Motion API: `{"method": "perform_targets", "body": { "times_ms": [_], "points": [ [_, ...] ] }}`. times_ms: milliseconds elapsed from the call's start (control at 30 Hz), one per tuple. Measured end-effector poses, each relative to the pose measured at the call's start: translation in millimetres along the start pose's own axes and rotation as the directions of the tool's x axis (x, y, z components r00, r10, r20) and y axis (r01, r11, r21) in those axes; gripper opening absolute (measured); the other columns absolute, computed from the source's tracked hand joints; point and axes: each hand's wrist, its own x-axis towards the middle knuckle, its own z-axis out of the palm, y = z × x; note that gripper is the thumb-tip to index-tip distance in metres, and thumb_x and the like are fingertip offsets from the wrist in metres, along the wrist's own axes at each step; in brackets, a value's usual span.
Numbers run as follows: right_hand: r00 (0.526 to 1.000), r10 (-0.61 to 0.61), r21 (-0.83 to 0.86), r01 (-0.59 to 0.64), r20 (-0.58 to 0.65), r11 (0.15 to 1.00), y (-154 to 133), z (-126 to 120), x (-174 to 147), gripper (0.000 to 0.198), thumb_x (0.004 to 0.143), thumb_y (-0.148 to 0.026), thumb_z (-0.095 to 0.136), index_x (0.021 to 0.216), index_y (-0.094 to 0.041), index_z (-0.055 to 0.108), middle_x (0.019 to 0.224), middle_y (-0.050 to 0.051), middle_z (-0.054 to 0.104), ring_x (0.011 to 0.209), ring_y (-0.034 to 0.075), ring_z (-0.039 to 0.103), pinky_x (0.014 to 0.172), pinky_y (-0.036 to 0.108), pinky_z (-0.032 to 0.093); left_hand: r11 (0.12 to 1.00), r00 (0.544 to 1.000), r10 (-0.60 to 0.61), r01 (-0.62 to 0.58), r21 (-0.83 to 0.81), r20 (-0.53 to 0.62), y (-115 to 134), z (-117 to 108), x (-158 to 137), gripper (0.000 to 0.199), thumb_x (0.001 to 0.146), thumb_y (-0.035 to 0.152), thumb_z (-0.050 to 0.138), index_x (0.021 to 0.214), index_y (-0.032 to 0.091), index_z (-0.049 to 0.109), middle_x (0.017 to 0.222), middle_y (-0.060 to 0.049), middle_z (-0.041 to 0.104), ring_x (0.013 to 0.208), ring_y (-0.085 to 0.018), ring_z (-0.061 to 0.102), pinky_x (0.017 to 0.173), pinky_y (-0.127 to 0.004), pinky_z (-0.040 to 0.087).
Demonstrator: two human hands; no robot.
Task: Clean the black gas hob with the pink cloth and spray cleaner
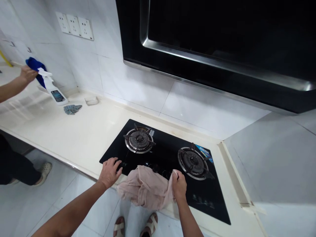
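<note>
My right hand (179,184) is closed around one end of a pink cloth (148,187). The cloth spreads to the left over the front edge of a black glass gas stove (163,144), partly hiding its control knobs. With fingers spread, my left hand (110,171) rests at the stove's front left corner, beside the cloth. Two burners sit on the stove, a left burner (139,139) and a right burner (194,161), both with dark pan supports. A blue sticker (203,151) lies at the back right of the glass.
A black range hood (217,56) overhangs the stove. Along the cream counter (74,131) to the left are a white spray bottle (55,90), a crumpled grey-blue rag (72,109) and a small clear dish (91,100). Another person's hand (27,74) presses a blue cloth (36,65) near the wall.
</note>
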Motion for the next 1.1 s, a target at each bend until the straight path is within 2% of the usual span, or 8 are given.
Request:
{"method": "perform_targets", "body": {
  "times_ms": [167,300,433,567,700,867,1000,1100],
  "points": [
    [0.999,0.030,0.025,-0.030,-0.020,0.999,4,-1,6,0.057,0.087,-0.060,0.039,0.108,-0.018,0.071,0.106,0.011,0.072,0.101,0.027,0.064,0.094,0.039,0.048,1.000,1.000,0.007,-0.007,-0.006,-0.006,1,-2,0,0.028,0.095,0.034,0.054,0.117,0.022,0.066,0.120,-0.014,0.064,0.114,-0.032,0.058,0.090,-0.048,0.046],
    [0.998,-0.024,0.043,0.022,0.053,0.999,3,-4,1,0.059,0.086,-0.062,0.044,0.113,-0.019,0.075,0.111,0.010,0.067,0.102,0.024,0.063,0.096,0.036,0.048,1.000,1.000,0.013,-0.013,0.002,-0.003,1,-1,0,0.028,0.096,0.034,0.054,0.117,0.021,0.066,0.121,-0.015,0.064,0.114,-0.032,0.057,0.090,-0.048,0.046],
    [0.990,-0.052,-0.022,0.056,0.131,0.998,-4,-2,7,0.056,0.087,-0.062,0.045,0.112,-0.024,0.076,0.101,0.007,0.062,0.090,0.022,0.062,0.089,0.035,0.049,1.000,1.000,0.012,-0.012,0.008,0.008,0,0,-1,0.028,0.096,0.033,0.055,0.118,0.019,0.065,0.123,-0.015,0.063,0.116,-0.033,0.057,0.091,-0.049,0.045],
    [0.996,-0.065,-0.056,0.068,0.060,0.996,-1,3,11,0.059,0.089,-0.059,0.036,0.110,-0.018,0.073,0.100,0.011,0.066,0.097,0.026,0.060,0.095,0.040,0.047,1.000,1.000,0.021,-0.021,0.016,0.008,0,0,-1,0.028,0.096,0.033,0.055,0.118,0.019,0.065,0.122,-0.015,0.063,0.115,-0.032,0.058,0.090,-0.048,0.045],
    [0.998,-0.068,-0.035,0.068,0.016,0.997,4,4,-3,0.064,0.091,-0.060,0.031,0.115,-0.016,0.071,0.106,0.013,0.064,0.102,0.027,0.060,0.097,0.041,0.046,1.000,1.000,0.019,-0.019,0.016,0.000,0,0,-1,0.027,0.095,0.033,0.055,0.117,0.020,0.065,0.122,-0.015,0.064,0.114,-0.032,0.058,0.090,-0.048,0.046],
    [0.994,-0.096,-0.068,0.099,0.049,0.993,-2,2,-2,0.061,0.091,-0.065,0.039,0.117,-0.023,0.075,0.102,0.009,0.057,0.091,0.024,0.059,0.087,0.037,0.049,1.000,1.000,0.020,-0.020,0.009,0.008,0,0,0,0.028,0.096,0.034,0.054,0.117,0.019,0.065,0.122,-0.016,0.064,0.114,-0.033,0.057,0.090,-0.049,0.046],
    [0.997,-0.073,-0.074,0.072,-0.007,0.995,-4,-2,8,0.065,0.093,-0.066,0.035,0.107,-0.019,0.077,0.091,0.009,0.058,0.084,0.024,0.057,0.085,0.038,0.048,1.000,1.000,0.010,-0.010,0.001,0.006,0,-1,0,0.029,0.095,0.034,0.054,0.117,0.019,0.066,0.121,-0.016,0.064,0.115,-0.033,0.057,0.091,-0.049,0.046],
    [0.997,-0.074,-0.126,0.070,-0.025,0.990,-2,-4,-1,0.063,0.093,-0.065,0.034,0.113,-0.023,0.076,0.092,0.006,0.054,0.077,0.021,0.056,0.079,0.036,0.048,1.000,1.000,0.007,-0.007,-0.007,0.005,0,-1,0,0.029,0.095,0.034,0.053,0.117,0.021,0.066,0.121,-0.015,0.064,0.115,-0.033,0.057,0.090,-0.049,0.046]
  ]
}}
